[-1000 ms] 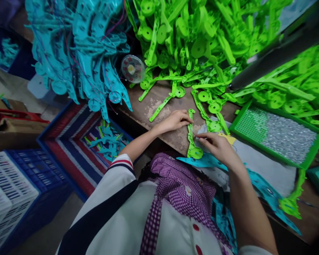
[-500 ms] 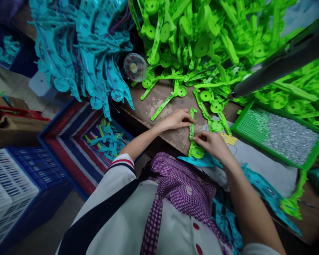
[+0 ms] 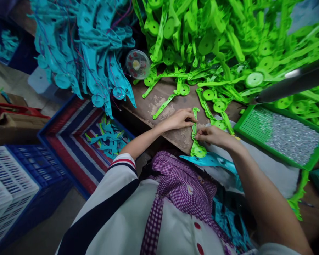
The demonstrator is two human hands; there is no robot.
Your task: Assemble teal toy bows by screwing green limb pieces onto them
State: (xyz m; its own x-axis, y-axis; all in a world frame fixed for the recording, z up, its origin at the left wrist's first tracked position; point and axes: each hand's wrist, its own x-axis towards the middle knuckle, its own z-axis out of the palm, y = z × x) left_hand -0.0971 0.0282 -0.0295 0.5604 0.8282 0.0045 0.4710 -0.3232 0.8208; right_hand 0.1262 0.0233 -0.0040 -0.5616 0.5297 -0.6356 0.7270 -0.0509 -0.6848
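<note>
We see a lime-green slender plastic piece (image 3: pixel 194 129), turquoise curved plastic parts (image 3: pixel 91 53) and a purple-and-white checked cloth apron (image 3: pixel 178 173).

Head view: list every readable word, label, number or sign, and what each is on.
No text can be read.
Clear round object: red markings, too blurred to read.
Green piece at the hands: no legible lettering.

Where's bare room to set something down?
Scuffed brown worktop lies bare beyond the left hand, between green plastic pieces; pale grey sheet shows between the right forearm and green rectangular tray. Crowded: green plastic pile behind, turquoise plastic pile left.
</note>
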